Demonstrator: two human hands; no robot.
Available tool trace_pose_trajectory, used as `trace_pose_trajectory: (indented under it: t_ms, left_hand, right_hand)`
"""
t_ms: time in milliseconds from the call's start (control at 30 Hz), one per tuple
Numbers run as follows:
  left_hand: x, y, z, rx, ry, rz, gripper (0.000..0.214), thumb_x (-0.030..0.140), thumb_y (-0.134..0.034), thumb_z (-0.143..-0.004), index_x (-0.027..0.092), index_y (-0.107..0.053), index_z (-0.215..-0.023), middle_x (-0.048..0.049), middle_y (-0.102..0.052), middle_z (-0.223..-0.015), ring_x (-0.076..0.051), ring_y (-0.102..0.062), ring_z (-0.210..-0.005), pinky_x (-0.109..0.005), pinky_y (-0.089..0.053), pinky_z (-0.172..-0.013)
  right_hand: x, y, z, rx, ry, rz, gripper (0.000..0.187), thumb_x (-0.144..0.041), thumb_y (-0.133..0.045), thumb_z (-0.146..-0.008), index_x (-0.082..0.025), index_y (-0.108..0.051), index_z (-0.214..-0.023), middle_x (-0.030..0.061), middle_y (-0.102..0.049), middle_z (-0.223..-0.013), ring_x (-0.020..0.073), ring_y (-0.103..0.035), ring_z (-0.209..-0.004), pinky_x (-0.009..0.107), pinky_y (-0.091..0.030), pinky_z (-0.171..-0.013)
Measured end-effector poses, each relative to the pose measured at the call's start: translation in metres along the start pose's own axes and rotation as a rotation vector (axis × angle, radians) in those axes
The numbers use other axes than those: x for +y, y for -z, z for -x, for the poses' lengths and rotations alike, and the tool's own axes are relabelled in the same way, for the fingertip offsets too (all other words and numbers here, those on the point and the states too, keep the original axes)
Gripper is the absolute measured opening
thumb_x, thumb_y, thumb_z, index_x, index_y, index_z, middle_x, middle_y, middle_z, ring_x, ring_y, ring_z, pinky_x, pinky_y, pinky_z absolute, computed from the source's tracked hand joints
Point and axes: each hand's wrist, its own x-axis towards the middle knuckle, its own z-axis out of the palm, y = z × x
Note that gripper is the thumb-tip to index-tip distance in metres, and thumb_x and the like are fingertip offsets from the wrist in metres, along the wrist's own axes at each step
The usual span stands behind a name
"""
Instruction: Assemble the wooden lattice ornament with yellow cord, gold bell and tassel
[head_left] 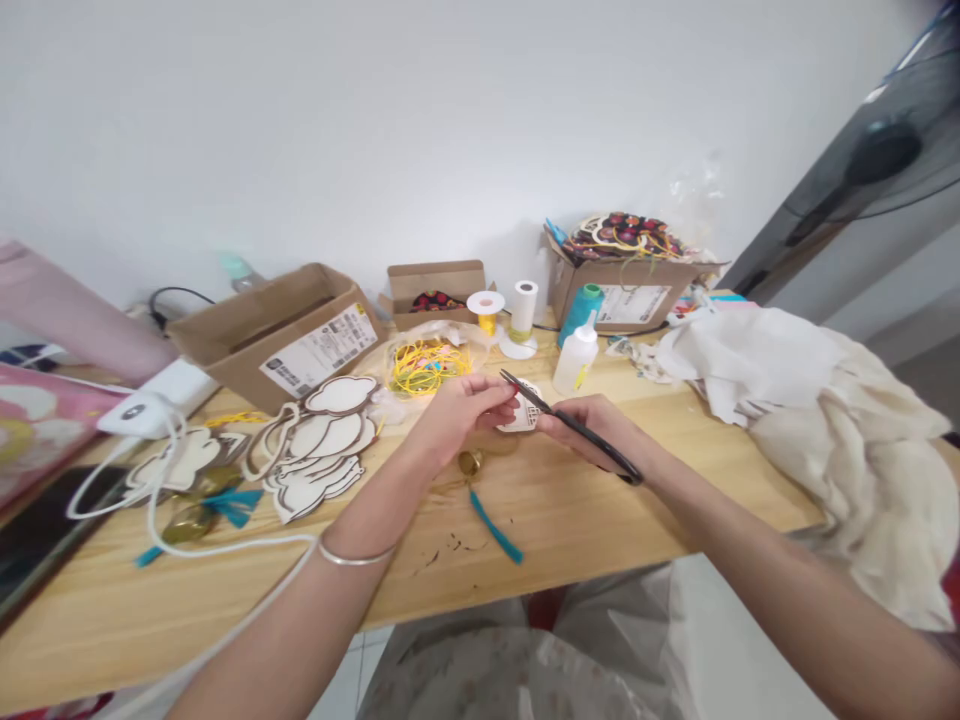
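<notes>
My left hand [461, 405] is closed in a pinch on a small white cut-out piece [523, 413], held above the wooden table [600, 510]. My right hand [600, 430] grips black scissors [574, 428], their blades pointing up and left across the white piece towards my left fingertips. Just below my hands hangs a small gold bell [470, 462] with a teal tassel [495, 526] that lies on the table.
A stack of white wooden cut-outs [319, 445] lies to the left, beside more tassels [225, 505] and a white cable [161, 480]. Behind are cardboard boxes [281, 335], yellow cords in a bag [426, 365], thread spools [523, 315], a glue bottle [574, 358]. White cloth [825, 420] is heaped at right.
</notes>
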Motion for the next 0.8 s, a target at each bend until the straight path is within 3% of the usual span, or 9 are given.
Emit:
trace_pose_trajectory:
  t_ms: [167, 367, 567, 800]
  left_hand:
    - [-0.001, 0.014, -0.012, 0.089, -0.054, 0.045, 0.014, 0.021, -0.067, -0.065, 0.01, -0.063, -0.072, -0.0039, -0.064, -0.07, -0.009, -0.059, -0.063, -0.021, -0.049, -0.066]
    - [-0.002, 0.012, -0.008, 0.116, -0.1, 0.039, 0.013, 0.02, -0.066, -0.066, 0.009, -0.063, -0.072, -0.0034, -0.064, -0.069, -0.008, -0.059, -0.062, -0.022, -0.048, -0.068]
    - [-0.009, 0.015, -0.008, 0.179, -0.168, 0.098, 0.012, 0.02, -0.067, -0.064, 0.01, -0.062, -0.07, -0.0025, -0.065, -0.066, -0.008, -0.059, -0.06, -0.025, -0.049, -0.069]
    - [-0.019, 0.022, -0.009, 0.237, -0.219, 0.119, 0.017, 0.019, -0.071, -0.06, 0.009, -0.063, -0.071, -0.0042, -0.066, -0.067, -0.01, -0.061, -0.062, -0.027, -0.05, -0.07]
  right_hand:
    - [0.016, -0.003, -0.03, -0.042, 0.103, 0.02, 0.047, -0.061, -0.041, -0.072, -0.018, -0.038, -0.056, -0.0069, -0.027, -0.045, 0.0046, -0.023, -0.04, 0.021, -0.013, -0.041]
    - [0.015, 0.004, -0.032, -0.104, 0.166, 0.086, 0.044, -0.058, -0.045, -0.07, -0.016, -0.045, -0.058, -0.0045, -0.033, -0.051, 0.0067, -0.029, -0.046, 0.021, -0.021, -0.042]
    - [0.02, 0.006, -0.034, -0.056, 0.206, 0.216, 0.039, -0.052, -0.051, -0.067, -0.014, -0.056, -0.075, -0.0003, -0.05, -0.062, 0.0122, -0.044, -0.057, 0.023, -0.035, -0.051]
    - [0.034, 0.011, -0.039, 0.013, 0.299, 0.326, 0.035, -0.047, -0.053, -0.07, -0.015, -0.059, -0.082, 0.002, -0.057, -0.068, 0.0132, -0.048, -0.059, 0.024, -0.037, -0.052]
